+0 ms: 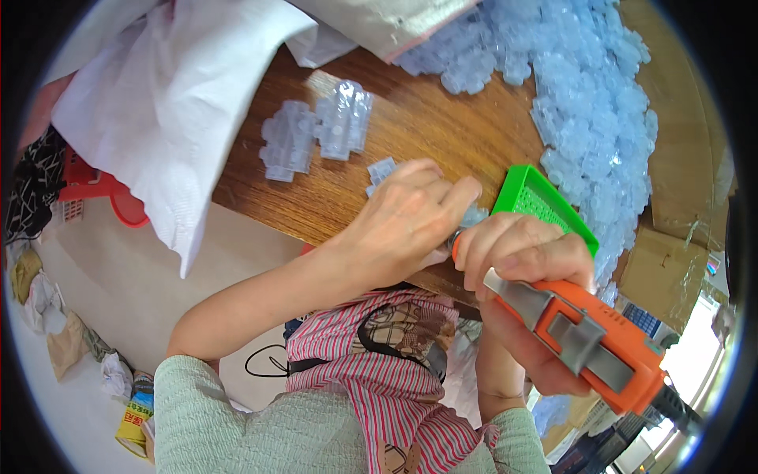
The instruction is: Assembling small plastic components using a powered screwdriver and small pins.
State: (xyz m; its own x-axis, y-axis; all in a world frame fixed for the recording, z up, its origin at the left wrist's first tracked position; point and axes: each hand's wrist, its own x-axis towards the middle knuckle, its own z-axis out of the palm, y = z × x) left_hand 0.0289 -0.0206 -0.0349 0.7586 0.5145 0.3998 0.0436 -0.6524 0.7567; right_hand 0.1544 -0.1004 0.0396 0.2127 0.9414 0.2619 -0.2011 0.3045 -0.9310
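Note:
My right hand (525, 261) is wrapped round an orange electric screwdriver (624, 347) with a metal lever along its body and a dark cable at its rear. The driver's front end points at my left hand (414, 201), at the table's near edge. The left fingers are curled closed, their tips turned away, and what they pinch is hidden. Just past its knuckles lies a small clear plastic piece (380, 171). Another bit of clear plastic (474, 216) shows between the two hands. Farther left on the brown wooden table (442, 118) lie two clear ribbed plastic blocks (288, 141) side by side.
A green perforated plastic basket (545, 197) stands by my right hand. Behind it, a large heap of clear bluish plastic parts (588, 87) covers the right side. A white sack (181, 95) hangs over the left edge. Cardboard (663, 268) stands at right; a red plastic basket (99, 189) is far left.

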